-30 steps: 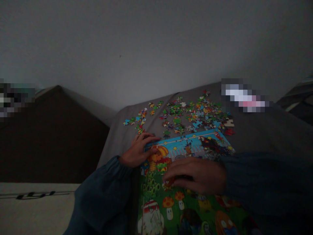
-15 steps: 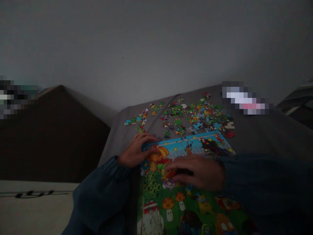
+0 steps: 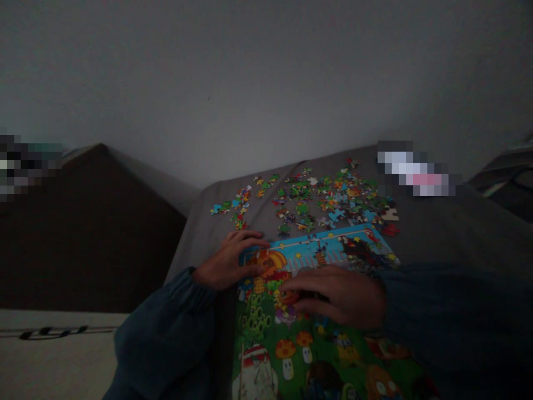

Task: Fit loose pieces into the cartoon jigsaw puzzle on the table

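A colourful jigsaw puzzle (image 3: 266, 325) with cartoon plants, mushrooms and a blue sky strip lies in front of me. At its upper left corner rests my left hand (image 3: 231, 258), thumb and fingers apart, fingertips over the top edge near an orange pumpkin-like figure. Over the middle of the picture lies my right hand (image 3: 337, 294), open, with a gap between thumb and fingers and the tips by a round red-orange figure. Neither hand shows anything held. The right hand and sleeve cover part of the puzzle's right side.
Many loose puzzle pieces (image 3: 302, 191) are scattered on the grey cloth (image 3: 189, 239) beyond the puzzle. A blurred-out item (image 3: 416, 169) lies at the back right. Behind stands a plain wall (image 3: 250, 83); a dark box-like piece of furniture (image 3: 83, 233) is at left.
My left hand has shifted slightly left and down along the puzzle's corner. My right hand stays nearly in place. The view has moved a little.
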A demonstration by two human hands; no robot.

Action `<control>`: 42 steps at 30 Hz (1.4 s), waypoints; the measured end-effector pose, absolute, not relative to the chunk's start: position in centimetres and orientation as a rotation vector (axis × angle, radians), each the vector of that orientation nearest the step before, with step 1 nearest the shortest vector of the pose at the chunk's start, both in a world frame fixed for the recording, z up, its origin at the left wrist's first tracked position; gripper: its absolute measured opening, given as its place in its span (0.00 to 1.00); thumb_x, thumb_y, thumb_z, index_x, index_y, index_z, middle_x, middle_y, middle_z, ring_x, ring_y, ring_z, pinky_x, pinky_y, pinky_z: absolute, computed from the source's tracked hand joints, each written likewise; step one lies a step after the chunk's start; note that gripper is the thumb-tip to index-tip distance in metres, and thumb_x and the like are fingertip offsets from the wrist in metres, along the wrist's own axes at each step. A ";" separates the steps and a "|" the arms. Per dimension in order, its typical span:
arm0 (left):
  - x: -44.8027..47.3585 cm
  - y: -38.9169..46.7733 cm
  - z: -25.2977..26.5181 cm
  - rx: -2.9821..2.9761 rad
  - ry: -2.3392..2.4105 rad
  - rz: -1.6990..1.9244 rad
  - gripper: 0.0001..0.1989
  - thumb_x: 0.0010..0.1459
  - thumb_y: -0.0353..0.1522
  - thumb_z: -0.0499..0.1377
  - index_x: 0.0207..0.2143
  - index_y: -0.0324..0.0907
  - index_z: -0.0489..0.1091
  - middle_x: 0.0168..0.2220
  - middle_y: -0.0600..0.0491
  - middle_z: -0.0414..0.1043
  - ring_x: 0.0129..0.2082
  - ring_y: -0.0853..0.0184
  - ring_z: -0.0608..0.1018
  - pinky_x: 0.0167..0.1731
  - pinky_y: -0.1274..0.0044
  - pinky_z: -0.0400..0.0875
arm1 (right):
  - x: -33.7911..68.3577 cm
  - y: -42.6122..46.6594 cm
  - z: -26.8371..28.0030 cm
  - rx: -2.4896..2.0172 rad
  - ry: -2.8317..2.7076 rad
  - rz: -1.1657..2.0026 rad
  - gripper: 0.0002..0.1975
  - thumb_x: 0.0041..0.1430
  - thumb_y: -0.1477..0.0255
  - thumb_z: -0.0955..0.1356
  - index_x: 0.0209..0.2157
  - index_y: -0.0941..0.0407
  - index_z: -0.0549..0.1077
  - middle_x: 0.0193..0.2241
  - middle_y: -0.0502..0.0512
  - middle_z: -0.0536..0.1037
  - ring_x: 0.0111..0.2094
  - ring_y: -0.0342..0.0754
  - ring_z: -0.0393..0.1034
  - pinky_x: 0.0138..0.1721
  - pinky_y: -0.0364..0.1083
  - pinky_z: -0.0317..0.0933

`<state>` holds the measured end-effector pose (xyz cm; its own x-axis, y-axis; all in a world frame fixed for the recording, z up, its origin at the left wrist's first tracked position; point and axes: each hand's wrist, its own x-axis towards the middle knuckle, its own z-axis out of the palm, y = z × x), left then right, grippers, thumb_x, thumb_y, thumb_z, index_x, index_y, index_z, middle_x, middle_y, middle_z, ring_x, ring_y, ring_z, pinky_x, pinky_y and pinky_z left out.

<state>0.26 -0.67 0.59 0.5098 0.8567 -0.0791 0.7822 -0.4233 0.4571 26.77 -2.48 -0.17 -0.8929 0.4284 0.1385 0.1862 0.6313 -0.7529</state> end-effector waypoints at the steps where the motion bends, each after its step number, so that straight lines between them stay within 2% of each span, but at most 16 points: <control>1: 0.1 -0.5 0.5 2.327 1.359 0.272 0.21 0.53 0.43 0.62 0.49 0.52 0.68 0.55 0.52 0.65 0.57 0.59 0.64 0.57 0.61 0.56 | 26.8 -2.5 -0.2 -0.491 -2.530 1.097 0.17 0.64 0.69 0.63 0.52 0.60 0.68 0.44 0.59 0.76 0.44 0.46 0.70 0.46 0.45 0.62; 5: -1.4 0.8 -0.4 2.287 1.687 0.552 0.13 0.58 0.40 0.56 0.44 0.49 0.70 0.47 0.54 0.72 0.49 0.61 0.71 0.50 0.66 0.65 | 26.8 -2.4 -1.0 -0.498 -2.468 0.937 0.18 0.63 0.65 0.63 0.51 0.58 0.69 0.41 0.58 0.77 0.42 0.47 0.71 0.44 0.47 0.63; 7: -2.3 1.8 -1.1 2.224 1.896 0.653 0.13 0.60 0.38 0.52 0.43 0.44 0.70 0.45 0.49 0.72 0.47 0.59 0.71 0.48 0.64 0.66 | 26.7 -2.4 -1.3 -0.496 -2.452 0.894 0.18 0.63 0.64 0.63 0.50 0.58 0.70 0.40 0.58 0.77 0.40 0.47 0.71 0.42 0.47 0.63; 10: -3.6 2.9 -2.3 2.147 2.102 0.700 0.16 0.60 0.36 0.51 0.47 0.40 0.69 0.45 0.44 0.70 0.46 0.55 0.71 0.47 0.61 0.65 | 26.6 -2.4 -1.4 -0.493 -2.440 0.875 0.18 0.63 0.63 0.63 0.50 0.58 0.70 0.38 0.58 0.78 0.38 0.46 0.71 0.41 0.46 0.63; 14: -4.1 3.6 -3.1 2.108 2.193 0.639 0.18 0.60 0.38 0.51 0.51 0.43 0.68 0.47 0.45 0.68 0.48 0.54 0.70 0.49 0.61 0.63 | 26.6 -2.5 -1.3 -0.500 -2.461 0.893 0.18 0.63 0.64 0.63 0.50 0.59 0.71 0.37 0.58 0.78 0.37 0.46 0.71 0.40 0.47 0.63; 20: -3.6 3.4 -3.2 2.124 2.205 0.565 0.19 0.64 0.37 0.45 0.55 0.50 0.63 0.51 0.49 0.65 0.51 0.57 0.67 0.50 0.62 0.61 | 26.7 -2.5 -1.8 -0.519 -2.422 0.879 0.19 0.63 0.62 0.63 0.50 0.57 0.71 0.38 0.58 0.78 0.38 0.47 0.71 0.40 0.47 0.63; 28: -3.1 2.7 -3.3 2.249 2.076 0.436 0.19 0.59 0.42 0.54 0.53 0.55 0.67 0.57 0.51 0.60 0.55 0.52 0.62 0.52 0.58 0.57 | 26.6 -2.6 -1.9 -0.536 -2.441 0.938 0.18 0.62 0.63 0.64 0.51 0.55 0.70 0.38 0.56 0.78 0.37 0.47 0.71 0.39 0.46 0.62; 31: -3.1 2.7 -3.3 2.272 2.041 0.440 0.19 0.59 0.40 0.55 0.53 0.55 0.66 0.56 0.52 0.61 0.55 0.55 0.62 0.53 0.60 0.57 | 26.6 -2.6 -1.7 -0.561 -2.443 0.958 0.18 0.62 0.63 0.64 0.50 0.55 0.71 0.36 0.55 0.78 0.36 0.46 0.71 0.38 0.46 0.62; 35: -3.2 2.8 -3.4 2.235 2.093 0.476 0.22 0.57 0.41 0.56 0.54 0.49 0.64 0.56 0.48 0.61 0.56 0.53 0.62 0.53 0.59 0.57 | 26.6 -2.7 -1.5 -0.572 -2.433 0.962 0.18 0.61 0.63 0.64 0.50 0.54 0.71 0.35 0.55 0.78 0.34 0.46 0.71 0.37 0.46 0.62; 42: -2.9 2.6 -3.0 2.165 2.154 0.501 0.19 0.55 0.43 0.59 0.48 0.49 0.67 0.55 0.49 0.62 0.56 0.54 0.62 0.54 0.60 0.56 | 26.6 -2.7 -1.6 -0.579 -2.430 0.970 0.17 0.62 0.63 0.64 0.50 0.54 0.71 0.36 0.54 0.78 0.36 0.46 0.71 0.38 0.47 0.62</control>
